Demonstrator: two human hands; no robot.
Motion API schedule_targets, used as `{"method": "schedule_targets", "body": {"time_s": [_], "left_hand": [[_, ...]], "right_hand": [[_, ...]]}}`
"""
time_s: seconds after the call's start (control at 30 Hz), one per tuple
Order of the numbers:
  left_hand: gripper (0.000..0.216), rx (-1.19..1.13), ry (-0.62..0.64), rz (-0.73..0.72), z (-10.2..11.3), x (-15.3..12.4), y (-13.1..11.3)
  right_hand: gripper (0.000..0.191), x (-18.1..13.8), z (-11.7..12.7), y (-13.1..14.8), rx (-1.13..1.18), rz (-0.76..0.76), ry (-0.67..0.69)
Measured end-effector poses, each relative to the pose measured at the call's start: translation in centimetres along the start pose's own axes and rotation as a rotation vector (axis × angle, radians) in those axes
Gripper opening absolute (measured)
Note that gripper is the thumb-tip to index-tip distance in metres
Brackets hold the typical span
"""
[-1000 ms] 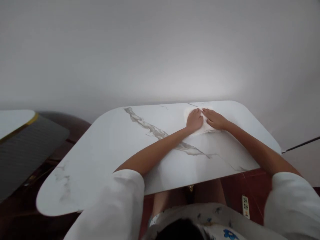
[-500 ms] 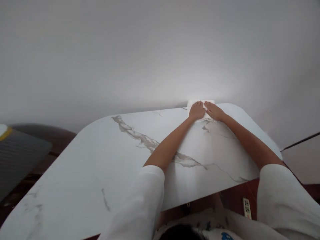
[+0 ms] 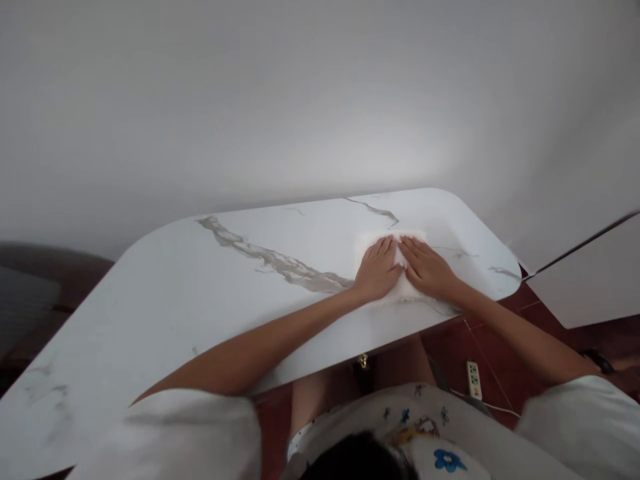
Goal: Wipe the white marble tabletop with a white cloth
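A white cloth (image 3: 406,289) lies spread on a white table (image 3: 175,313) with grey marble veins. My left hand (image 3: 379,269) rests flat on the cloth's left part, fingers stretched forward. Flat on its right part is my right hand (image 3: 426,268), its fingers also extended. The fingertips of the two hands nearly meet, and both palms cover much of the cloth. Neither hand is curled round it.
The table's far edge runs along a pale wall (image 3: 300,100). On the red floor below the near edge lies a power strip (image 3: 473,380) with a white cord. A white panel (image 3: 585,287) stands at right, a dark blurred object (image 3: 30,293) at left.
Both hands have drawn the cloth from the table's far edge back toward me, close to the near edge. My elbows are now bent further outward, and the view has shifted slightly.
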State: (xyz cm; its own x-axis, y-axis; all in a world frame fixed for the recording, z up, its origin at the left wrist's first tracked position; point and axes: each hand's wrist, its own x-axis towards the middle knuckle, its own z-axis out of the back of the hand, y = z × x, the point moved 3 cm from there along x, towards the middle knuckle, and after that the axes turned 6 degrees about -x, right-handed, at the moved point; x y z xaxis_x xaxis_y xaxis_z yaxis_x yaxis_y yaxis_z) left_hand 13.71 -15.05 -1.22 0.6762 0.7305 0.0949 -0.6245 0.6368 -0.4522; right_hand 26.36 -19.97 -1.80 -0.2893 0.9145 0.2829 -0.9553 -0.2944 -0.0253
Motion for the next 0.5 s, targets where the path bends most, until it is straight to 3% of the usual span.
{"method": "schedule_targets", "body": {"time_s": [0.13, 0.23, 0.37, 0.5], "left_hand": [[0.065, -0.100, 0.053, 0.139, 0.1, -5.0, -2.3], [0.067, -0.161, 0.074, 0.189, -0.6, -6.1, -4.7], [0.067, -0.196, 0.103, 0.122, -2.2, -4.5, -8.2], [0.065, -0.189, 0.073, 0.029, -3.8, -1.0, -10.0]], "right_hand": [[0.060, -3.5, 1.8, 2.8, 0.036, 0.058, 0.041], [0.061, -5.9, 2.8, 2.4, 0.035, 0.083, 0.050], [0.065, -8.7, 3.3, -0.7, -0.007, 0.055, 0.022], [0.063, -9.4, 2.7, -4.7, -0.057, 0.002, 0.001]]}}
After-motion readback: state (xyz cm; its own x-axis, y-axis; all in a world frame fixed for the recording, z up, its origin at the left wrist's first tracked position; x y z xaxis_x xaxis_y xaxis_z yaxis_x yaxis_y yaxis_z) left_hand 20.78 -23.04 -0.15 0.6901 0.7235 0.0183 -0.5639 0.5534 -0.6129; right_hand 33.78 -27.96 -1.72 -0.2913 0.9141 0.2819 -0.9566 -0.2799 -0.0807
